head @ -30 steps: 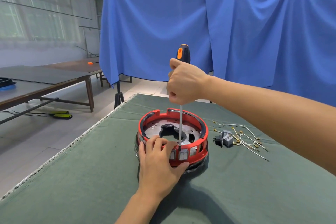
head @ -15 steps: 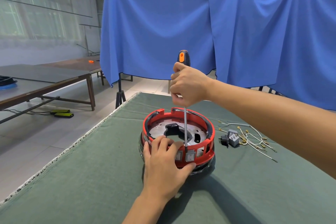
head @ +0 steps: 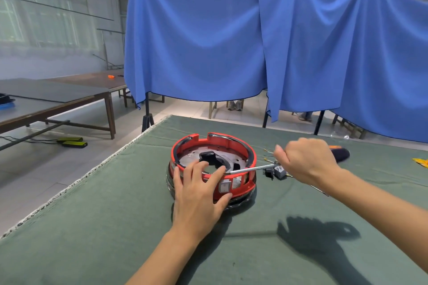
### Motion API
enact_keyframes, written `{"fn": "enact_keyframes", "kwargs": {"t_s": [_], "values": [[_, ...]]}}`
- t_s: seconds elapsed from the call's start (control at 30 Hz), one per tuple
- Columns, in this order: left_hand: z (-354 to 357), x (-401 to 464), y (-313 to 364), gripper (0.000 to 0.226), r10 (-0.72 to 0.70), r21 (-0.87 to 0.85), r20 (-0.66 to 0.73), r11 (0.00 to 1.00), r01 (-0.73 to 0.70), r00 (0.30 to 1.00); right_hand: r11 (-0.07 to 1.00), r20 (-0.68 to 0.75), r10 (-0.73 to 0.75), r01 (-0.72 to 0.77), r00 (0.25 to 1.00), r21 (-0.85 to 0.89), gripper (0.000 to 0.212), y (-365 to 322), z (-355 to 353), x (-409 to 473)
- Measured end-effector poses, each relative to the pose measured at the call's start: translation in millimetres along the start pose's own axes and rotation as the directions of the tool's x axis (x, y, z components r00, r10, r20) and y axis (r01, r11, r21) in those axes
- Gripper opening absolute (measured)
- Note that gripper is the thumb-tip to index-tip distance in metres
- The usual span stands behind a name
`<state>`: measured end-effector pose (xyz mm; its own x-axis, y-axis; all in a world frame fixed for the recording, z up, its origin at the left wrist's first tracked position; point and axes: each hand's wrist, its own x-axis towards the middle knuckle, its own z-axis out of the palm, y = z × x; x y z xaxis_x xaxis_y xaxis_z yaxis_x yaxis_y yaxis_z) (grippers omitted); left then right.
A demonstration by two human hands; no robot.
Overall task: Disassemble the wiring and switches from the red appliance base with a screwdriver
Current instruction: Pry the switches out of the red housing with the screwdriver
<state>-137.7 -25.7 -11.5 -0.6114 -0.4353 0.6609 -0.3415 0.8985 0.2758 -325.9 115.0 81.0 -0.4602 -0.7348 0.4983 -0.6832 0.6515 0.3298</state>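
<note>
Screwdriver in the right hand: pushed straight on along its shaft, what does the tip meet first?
Probably the left hand's fingers on the red base rim; the screwdriver tip already looks close to them, though depth is unclear.

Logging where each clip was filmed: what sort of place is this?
Probably a workshop or recording hall: long bare worktables, blue cloth backdrops hung on stands, and a green-covered bench.
</note>
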Motion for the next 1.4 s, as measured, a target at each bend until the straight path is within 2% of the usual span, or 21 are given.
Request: {"fn": "enact_keyframes", "kwargs": {"t_s": [0.07, 0.2, 0.4, 0.67, 0.9, 1.4], "values": [[1, -2, 2, 0.058, 0.007, 0.020, -0.016, 1.000, -0.007, 1.000, 0.997, 0.088, 0.059, -0.062, 0.994, 0.036, 0.057, 6, 10, -21], [4, -5, 2, 0.061, -0.003, 0.032, -0.001, 0.999, 0.003, 1.000, 0.993, 0.133, 0.118, -0.121, 0.984, 0.014, 0.056, 12, 19, -43], [5, -4, 4, 0.066, -0.003, 0.052, 0.029, 0.999, 0.002, 1.000, 0.989, 0.133, 0.143, -0.148, 0.981, 0.028, 0.049, 5, 23, -52], [6, -2, 5, 0.062, -0.036, -0.022, 0.012, 0.999, 0.036, 0.999, 0.978, 0.156, 0.180, -0.194, 0.971, 0.073, 0.041, -3, 33, -54], [10, -2, 5, 0.062, -0.030, -0.041, -0.041, 0.999, 0.028, 0.999, 0.969, 0.150, 0.203, -0.220, 0.968, 0.108, 0.043, -5, 39, -52], [11, -2, 6, 0.062, -0.058, -0.127, 0.013, 0.990, 0.059, 0.998, 0.999, -0.001, 0.043, -0.043, 0.999, 0.023, 0.044, 0, 61, -18]]}}
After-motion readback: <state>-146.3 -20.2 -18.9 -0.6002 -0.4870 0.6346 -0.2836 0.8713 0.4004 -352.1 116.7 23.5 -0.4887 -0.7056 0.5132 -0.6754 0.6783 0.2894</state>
